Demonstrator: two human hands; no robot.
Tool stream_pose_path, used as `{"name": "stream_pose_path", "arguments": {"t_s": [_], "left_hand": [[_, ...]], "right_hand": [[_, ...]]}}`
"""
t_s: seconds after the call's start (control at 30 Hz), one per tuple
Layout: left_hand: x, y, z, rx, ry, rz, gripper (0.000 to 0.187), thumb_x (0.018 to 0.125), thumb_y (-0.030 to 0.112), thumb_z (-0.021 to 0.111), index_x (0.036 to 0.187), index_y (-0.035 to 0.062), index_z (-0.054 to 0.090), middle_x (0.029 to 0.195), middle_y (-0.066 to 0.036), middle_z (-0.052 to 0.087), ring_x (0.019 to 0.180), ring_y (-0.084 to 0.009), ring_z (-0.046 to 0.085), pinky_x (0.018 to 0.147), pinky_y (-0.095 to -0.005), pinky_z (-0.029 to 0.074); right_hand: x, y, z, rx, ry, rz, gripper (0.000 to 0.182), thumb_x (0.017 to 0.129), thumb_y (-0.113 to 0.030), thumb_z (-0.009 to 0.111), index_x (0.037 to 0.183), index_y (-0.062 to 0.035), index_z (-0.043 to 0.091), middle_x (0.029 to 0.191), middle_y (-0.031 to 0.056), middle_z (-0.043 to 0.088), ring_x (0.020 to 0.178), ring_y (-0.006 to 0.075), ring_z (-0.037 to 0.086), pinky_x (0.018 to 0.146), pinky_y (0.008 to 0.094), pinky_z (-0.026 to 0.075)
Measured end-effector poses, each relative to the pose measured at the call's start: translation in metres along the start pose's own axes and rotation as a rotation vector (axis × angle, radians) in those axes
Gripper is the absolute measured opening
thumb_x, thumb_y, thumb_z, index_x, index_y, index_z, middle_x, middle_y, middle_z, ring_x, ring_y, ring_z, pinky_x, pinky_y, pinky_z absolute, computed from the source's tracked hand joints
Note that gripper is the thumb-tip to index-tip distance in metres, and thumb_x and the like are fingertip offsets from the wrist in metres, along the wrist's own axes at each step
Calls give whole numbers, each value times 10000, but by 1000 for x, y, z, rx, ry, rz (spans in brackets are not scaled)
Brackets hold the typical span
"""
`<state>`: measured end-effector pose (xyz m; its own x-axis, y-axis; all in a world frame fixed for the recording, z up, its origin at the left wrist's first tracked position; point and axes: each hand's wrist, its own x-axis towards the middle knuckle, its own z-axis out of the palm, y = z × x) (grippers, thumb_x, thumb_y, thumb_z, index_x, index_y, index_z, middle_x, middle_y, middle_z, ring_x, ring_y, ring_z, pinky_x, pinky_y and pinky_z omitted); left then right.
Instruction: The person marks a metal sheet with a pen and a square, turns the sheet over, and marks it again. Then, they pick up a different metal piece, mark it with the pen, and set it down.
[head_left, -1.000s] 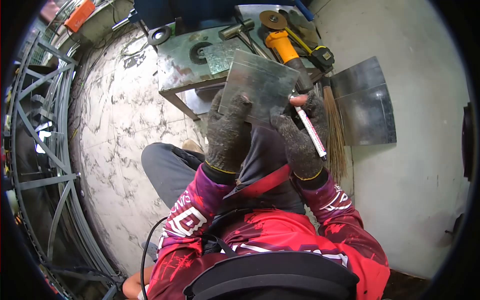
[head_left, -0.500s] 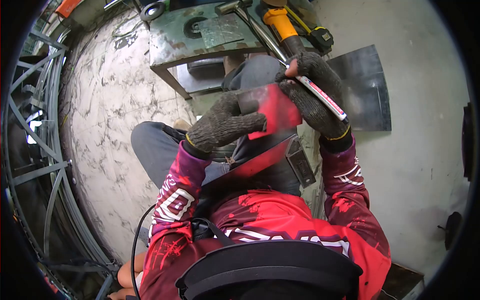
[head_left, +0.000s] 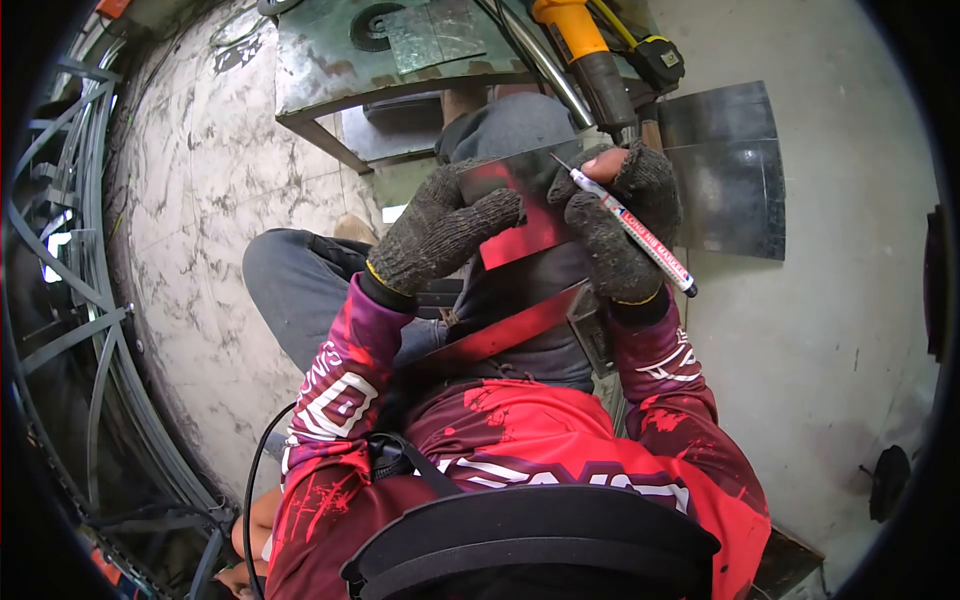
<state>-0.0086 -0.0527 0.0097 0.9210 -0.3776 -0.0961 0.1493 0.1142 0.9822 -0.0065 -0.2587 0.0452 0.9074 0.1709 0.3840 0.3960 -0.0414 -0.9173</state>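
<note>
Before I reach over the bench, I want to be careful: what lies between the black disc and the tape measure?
From the black disc to the tape measure: small metal sheet, long handles, then orange power tool, in the head view.

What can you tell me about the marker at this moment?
The marker is slim, with a white, plastic-looking barrel, red print reading "LONG NIB MARKER" and a dark back end. Its thin nib is uncovered. The gloved right hand holds it slantwise, bare thumb near the front, nib pointing away from the body over the shiny sheet. Whether the nib touches the sheet, I can't tell.
</note>
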Motion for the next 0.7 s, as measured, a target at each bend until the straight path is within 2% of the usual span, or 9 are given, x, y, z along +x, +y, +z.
{"name": "stream_pose_path", "arguments": {"t_s": [0.07,0.13,0.2,0.23,0.37,0.53,0.6,0.63,0.7], "left_hand": [[2,-4,-1,43,-3,9,237,950,237,634,1019,15,678,838,-64,705,779,-97,642,724,-276,520],[4,-9,-3,83,-6,21,242,948,245,639,1015,16,677,844,-70,708,785,-98,646,720,-282,519],[7,-14,-6,98,-33,-75,257,942,255,645,1038,18,677,860,-81,716,792,-115,654,717,-302,519],[7,-14,-6,93,-32,-79,257,942,255,645,1038,18,677,860,-81,716,792,-115,654,717,-302,519],[11,-16,-6,125,-25,5,289,936,256,651,1096,17,673,865,-94,718,746,-134,649,690,-318,519],[15,-11,-8,129,-56,89,287,936,219,649,1131,11,669,882,-91,721,722,-118,636,672,-304,516],[14,-5,-8,54,-90,-21,274,942,187,643,1145,4,666,919,-78,727,739,-91,620,679,-285,512],[13,-5,-7,52,-91,-22,274,942,187,643,1145,4,666,919,-78,727,739,-91,620,679,-285,512],[13,-5,-7,-18,-93,-17,292,948,176,640,1176,-5,655,944,-66,730,747,-70,606,673,-272,511]], "right_hand": [[-1,7,2,-226,23,-103,285,754,-12,740,1015,-30,626,938,90,636,833,206,634,742,336,515],[2,15,4,-233,38,-90,283,745,-12,747,995,-48,621,918,79,635,797,203,634,707,336,522],[8,12,6,-454,-4,-297,301,738,-21,771,989,-47,607,889,71,635,769,210,639,674,341,528],[4,12,7,-387,-58,-261,305,810,-30,725,1091,-47,606,997,77,647,874,205,651,765,318,537],[-14,37,-1,23,-157,-149,296,914,-68,624,1207,-58,589,1139,94,625,1009,190,627,900,282,504],[-11,32,-2,-634,-239,-195,237,862,-160,653,1091,-101,649,1031,89,654,992,242,626,915,392,480],[-9,29,-2,-897,-273,-215,218,842,-196,665,1045,-117,673,988,87,666,985,262,626,921,435,471],[-6,27,0,-898,-275,-212,218,842,-196,665,1045,-117,673,988,87,666,985,262,626,921,435,471],[-1,24,5,-788,-172,-272,235,728,-198,746,946,-137,683,905,68,661,864,302,646,795,462,501]]}}
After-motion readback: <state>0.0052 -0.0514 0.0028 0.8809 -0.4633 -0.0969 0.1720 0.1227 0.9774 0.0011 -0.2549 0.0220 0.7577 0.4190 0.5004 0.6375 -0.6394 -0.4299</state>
